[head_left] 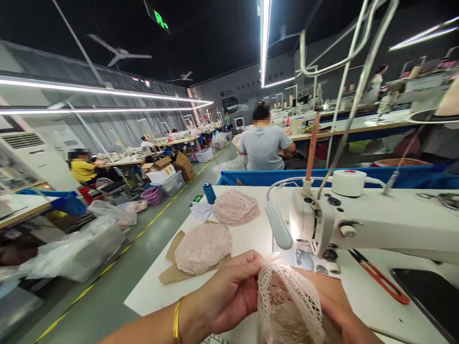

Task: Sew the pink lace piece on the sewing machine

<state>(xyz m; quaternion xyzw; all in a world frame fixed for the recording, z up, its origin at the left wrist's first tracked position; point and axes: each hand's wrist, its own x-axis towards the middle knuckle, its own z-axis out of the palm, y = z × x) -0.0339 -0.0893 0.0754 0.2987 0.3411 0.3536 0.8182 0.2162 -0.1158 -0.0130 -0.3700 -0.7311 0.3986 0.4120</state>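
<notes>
My left hand, with a gold bangle at the wrist, pinches the upper edge of a pale pink lace piece at the bottom centre. Behind and inside the lace is my right hand; its fingers are mostly covered by the fabric. The lace hangs between both hands, in front of the needle area of a white sewing machine. Two stacks of similar lace lie on the white table to the left, a nearer one on brown card and a farther one.
Red-handled snips and a black phone lie right of the needle area. A blue thread spool stands at the table's far left edge. A person in grey sits beyond the blue cloth.
</notes>
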